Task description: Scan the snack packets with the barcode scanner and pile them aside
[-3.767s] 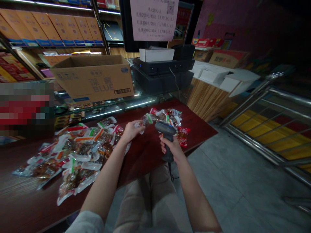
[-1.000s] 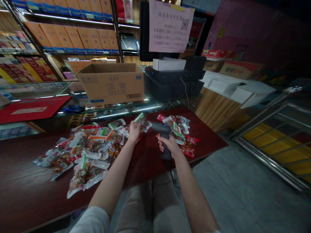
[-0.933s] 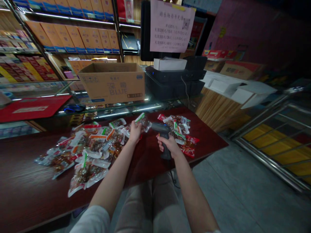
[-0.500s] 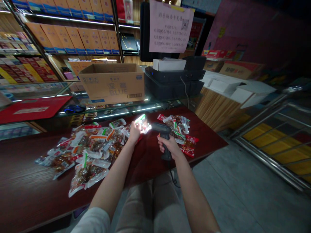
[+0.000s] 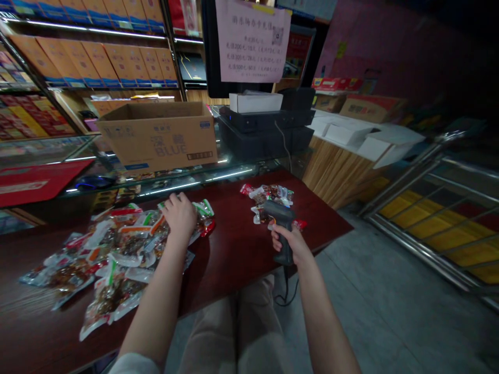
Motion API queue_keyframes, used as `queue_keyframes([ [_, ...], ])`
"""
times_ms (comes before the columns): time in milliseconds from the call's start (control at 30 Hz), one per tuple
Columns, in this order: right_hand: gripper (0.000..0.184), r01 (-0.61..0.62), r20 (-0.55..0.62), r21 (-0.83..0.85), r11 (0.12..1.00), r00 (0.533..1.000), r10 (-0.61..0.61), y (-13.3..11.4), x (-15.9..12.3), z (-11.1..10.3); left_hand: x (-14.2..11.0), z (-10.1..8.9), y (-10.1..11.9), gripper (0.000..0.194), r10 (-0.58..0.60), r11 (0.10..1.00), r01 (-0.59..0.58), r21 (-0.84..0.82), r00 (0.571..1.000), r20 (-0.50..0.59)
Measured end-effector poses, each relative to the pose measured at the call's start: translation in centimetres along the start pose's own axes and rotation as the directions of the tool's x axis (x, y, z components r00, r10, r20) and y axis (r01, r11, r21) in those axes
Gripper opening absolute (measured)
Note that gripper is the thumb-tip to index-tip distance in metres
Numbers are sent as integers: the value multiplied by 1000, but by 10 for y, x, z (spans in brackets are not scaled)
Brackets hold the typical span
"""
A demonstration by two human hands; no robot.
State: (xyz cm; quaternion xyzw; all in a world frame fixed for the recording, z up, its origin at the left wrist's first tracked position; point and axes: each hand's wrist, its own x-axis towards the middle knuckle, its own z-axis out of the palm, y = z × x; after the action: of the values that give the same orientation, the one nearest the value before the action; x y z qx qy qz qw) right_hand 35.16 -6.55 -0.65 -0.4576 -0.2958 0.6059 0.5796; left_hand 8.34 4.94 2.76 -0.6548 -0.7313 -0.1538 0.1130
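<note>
L hand, fingers part-curled, rests over the R end of a big pile of clear packs on the surface; can't tell if it grips one. R hand is closed round a blk scanner, w/ a small pile of packs at its 11 o'clock. Ctn at L hand's 11 o'clock reads "BLUE"; pink sign, approx scanner's 12, lists "200元/15次".

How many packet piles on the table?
2. The large pile is on the left, partly hidden by the left hand and arm; the small pile is right of it, partly hidden by the scanner. Any pile fully behind these wouldn't show.
</note>
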Motion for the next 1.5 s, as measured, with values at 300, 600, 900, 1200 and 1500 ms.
queue_keyframes([
  [300,45,19,-7,14,1000,1000,-18,-5,-5,-22,63,77,123,33,278,788,16,-615,882,380],
  [600,44,11,-20,34,999,1000,-11,-3,-11,-36,71,112,141,23,209,575,219,-788,892,400],
  [900,45,29,-28,67,997,999,-27,1,-14,-21,35,42,75,28,100,-296,363,-884,932,349],
  [1200,41,3,98,32,999,995,-6,13,-21,23,0,15,41,40,155,-397,431,-810,902,404],
  [1500,38,19,16,-204,979,1000,-16,23,-18,40,3,44,32,25,-129,394,174,-902,983,134],
])
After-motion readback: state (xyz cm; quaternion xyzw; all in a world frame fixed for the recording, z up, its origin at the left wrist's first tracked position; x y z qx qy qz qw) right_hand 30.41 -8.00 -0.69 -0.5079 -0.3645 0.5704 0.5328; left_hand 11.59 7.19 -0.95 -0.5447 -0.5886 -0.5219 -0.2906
